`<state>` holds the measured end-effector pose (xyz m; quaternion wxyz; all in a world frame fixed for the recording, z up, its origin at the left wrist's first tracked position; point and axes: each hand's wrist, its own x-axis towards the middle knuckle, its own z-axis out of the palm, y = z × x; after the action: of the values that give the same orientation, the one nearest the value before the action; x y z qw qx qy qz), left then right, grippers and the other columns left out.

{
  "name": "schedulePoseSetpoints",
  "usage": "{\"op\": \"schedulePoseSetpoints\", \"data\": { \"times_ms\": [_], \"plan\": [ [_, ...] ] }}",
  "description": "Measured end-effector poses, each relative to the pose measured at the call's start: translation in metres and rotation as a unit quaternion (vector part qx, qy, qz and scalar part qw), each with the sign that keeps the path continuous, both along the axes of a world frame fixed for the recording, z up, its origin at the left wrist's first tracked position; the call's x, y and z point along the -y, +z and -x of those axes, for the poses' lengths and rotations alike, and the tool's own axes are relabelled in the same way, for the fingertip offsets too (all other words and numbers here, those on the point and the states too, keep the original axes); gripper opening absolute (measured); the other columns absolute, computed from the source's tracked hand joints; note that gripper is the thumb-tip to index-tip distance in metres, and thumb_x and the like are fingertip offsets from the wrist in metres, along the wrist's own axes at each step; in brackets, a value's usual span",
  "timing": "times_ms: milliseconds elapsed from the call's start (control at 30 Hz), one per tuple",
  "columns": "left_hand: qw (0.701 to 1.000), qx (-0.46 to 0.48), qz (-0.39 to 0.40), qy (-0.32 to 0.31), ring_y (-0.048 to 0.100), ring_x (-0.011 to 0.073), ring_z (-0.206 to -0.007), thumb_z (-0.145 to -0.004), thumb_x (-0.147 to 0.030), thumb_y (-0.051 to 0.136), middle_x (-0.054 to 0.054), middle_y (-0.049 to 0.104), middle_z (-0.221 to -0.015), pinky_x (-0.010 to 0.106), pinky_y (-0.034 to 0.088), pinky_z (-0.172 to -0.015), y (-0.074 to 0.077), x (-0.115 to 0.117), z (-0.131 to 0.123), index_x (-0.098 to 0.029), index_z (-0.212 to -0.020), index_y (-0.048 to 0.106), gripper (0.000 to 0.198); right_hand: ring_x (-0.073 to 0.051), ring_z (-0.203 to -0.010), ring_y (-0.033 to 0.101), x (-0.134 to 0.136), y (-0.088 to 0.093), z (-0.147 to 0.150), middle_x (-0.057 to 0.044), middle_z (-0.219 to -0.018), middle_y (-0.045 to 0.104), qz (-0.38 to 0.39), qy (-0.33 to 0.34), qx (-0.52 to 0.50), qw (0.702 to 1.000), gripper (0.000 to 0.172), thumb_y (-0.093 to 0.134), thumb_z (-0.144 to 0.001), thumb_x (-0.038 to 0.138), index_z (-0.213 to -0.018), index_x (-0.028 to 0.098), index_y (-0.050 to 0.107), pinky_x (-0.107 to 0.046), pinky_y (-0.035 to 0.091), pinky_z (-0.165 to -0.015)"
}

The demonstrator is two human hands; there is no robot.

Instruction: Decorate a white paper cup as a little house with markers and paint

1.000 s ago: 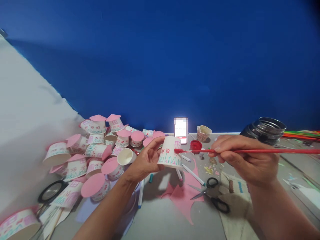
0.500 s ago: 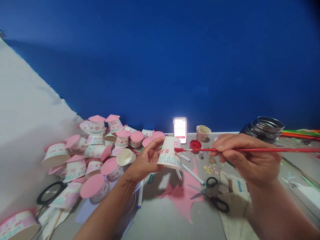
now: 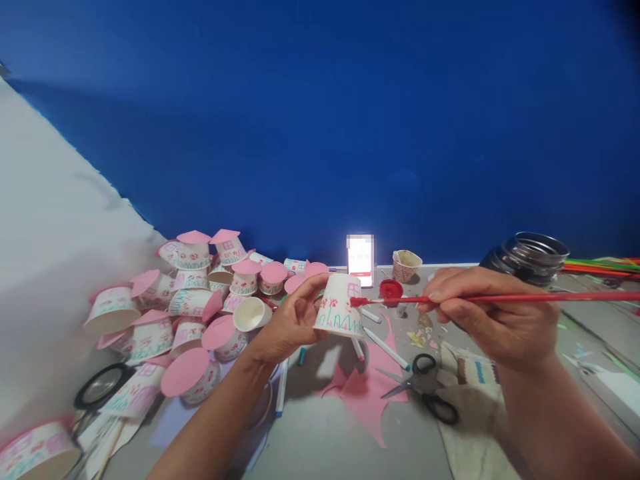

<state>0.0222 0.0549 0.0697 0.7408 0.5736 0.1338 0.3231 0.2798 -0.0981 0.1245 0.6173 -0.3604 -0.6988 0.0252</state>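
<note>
My left hand (image 3: pixel 290 320) grips an upside-down white paper cup (image 3: pixel 340 305) drawn with pink windows and green grass marks, held above the table. My right hand (image 3: pixel 493 317) pinches a long red paintbrush (image 3: pixel 505 298) that lies almost level. Its red-loaded tip touches the cup's right side. A small red paint lid (image 3: pixel 391 289) sits on the table just behind the brush.
A heap of decorated cups with pink paper roofs (image 3: pixel 195 300) fills the left. Black scissors (image 3: pixel 425 387), markers (image 3: pixel 385 347) and pink paper scraps (image 3: pixel 367 393) lie under my hands. A lit phone (image 3: pixel 361 257), a patterned cup (image 3: pixel 406 265) and a dark metal jar (image 3: pixel 533 257) stand by the blue wall.
The brush tip stays against the cup's right side, shifting only slightly. The cup has turned a little in my left hand.
</note>
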Motion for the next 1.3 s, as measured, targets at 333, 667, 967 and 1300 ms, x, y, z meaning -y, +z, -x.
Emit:
{"op": "schedulePoseSetpoints", "data": {
  "times_ms": [333,667,967,1300],
  "plan": [
    [1.000,0.009,0.011,-0.016,0.070,0.0292,-0.127,-0.058,-0.008,0.097,0.010,0.068,-0.147,0.027,0.057,-0.092,-0.0008,0.0012,-0.0020,-0.030,-0.131,0.075,0.079,-0.019,-0.070,0.074,0.0020,0.0003,-0.0003,-0.002,-0.079,0.079,0.005,0.005,-0.013,1.000,0.007,0.076,-0.099,0.025,-0.103,0.025,0.083,-0.036,0.063,-0.067],
    [1.000,-0.003,0.005,-0.007,0.064,0.0330,-0.135,-0.056,-0.005,0.094,0.010,0.069,-0.145,0.028,0.057,-0.089,-0.0006,0.0016,-0.0039,-0.029,-0.130,0.076,0.080,-0.018,-0.074,0.074,0.0009,-0.0019,0.0027,-0.002,-0.082,0.079,-0.001,-0.002,-0.021,1.000,0.008,0.076,-0.100,0.024,-0.105,0.026,0.082,-0.036,0.063,-0.073],
    [1.000,-0.003,0.005,-0.009,0.059,0.0337,-0.141,-0.055,-0.005,0.095,0.009,0.066,-0.150,0.031,0.057,-0.094,-0.0030,-0.0003,-0.0034,-0.030,-0.130,0.076,0.081,-0.020,-0.075,0.076,0.0033,0.0005,-0.0005,-0.002,-0.081,0.080,0.009,-0.024,-0.005,1.000,0.007,0.076,-0.100,0.025,-0.101,0.026,0.082,-0.035,0.064,-0.072],
    [1.000,-0.005,0.010,-0.005,0.059,0.0337,-0.141,-0.057,-0.005,0.093,0.011,0.064,-0.152,0.031,0.057,-0.095,-0.0045,-0.0001,-0.0028,-0.028,-0.131,0.074,0.080,-0.019,-0.071,0.075,0.0025,0.0008,0.0006,-0.003,-0.079,0.079,0.016,-0.012,0.004,1.000,0.006,0.076,-0.099,0.025,-0.099,0.025,0.082,-0.034,0.063,-0.068]
  ]
}}
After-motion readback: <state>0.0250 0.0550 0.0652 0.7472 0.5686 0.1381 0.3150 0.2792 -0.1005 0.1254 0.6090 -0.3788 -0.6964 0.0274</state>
